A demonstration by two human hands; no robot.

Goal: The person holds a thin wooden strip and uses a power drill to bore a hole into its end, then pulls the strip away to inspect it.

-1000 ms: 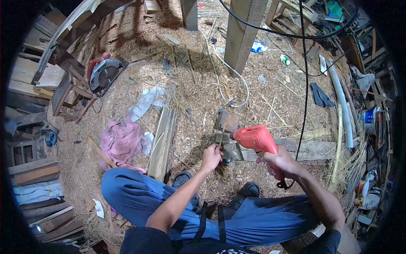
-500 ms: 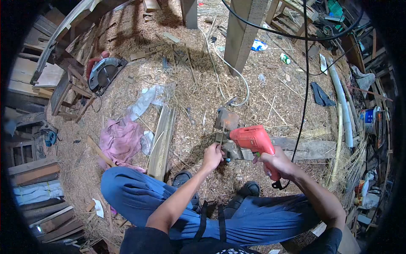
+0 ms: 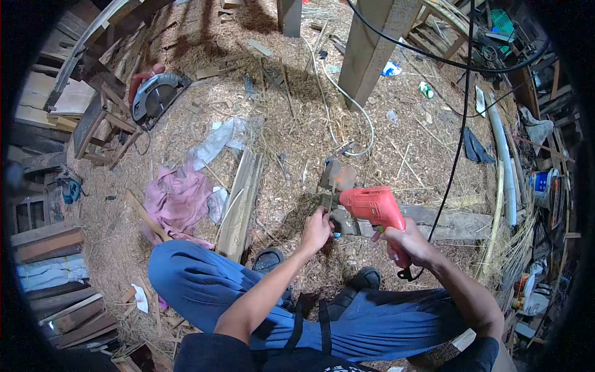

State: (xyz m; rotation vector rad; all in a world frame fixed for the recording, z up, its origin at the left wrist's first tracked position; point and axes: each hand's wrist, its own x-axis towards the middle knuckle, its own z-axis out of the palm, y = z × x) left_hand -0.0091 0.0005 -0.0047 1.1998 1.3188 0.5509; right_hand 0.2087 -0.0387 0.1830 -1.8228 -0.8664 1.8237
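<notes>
My right hand (image 3: pixel 408 240) is wrapped around the handle of a red power drill (image 3: pixel 372 204), its fingers at the trigger. The drill lies nearly level, with its nose pointing left. My left hand (image 3: pixel 317 232) pinches a small dark, narrow piece (image 3: pixel 325 202) right at the drill's front end; I cannot tell what this piece is. Just beyond it sits a rusty orange-brown metal block (image 3: pixel 341 176). Under the drill runs a weathered board (image 3: pixel 443 222) lying across the floor.
A circular saw (image 3: pixel 156 99) rests by a small wooden frame at the left. A pink cloth (image 3: pixel 178 201) and a long plank (image 3: pixel 240 208) lie near my left knee. A black cable (image 3: pixel 460 142) hangs down at the right. Wood shavings cover the floor around a thick post (image 3: pixel 374 53).
The view has turned slightly, so the surroundings sit a little differently. Both hands keep their holds, and the drill's nose stays at the small piece.
</notes>
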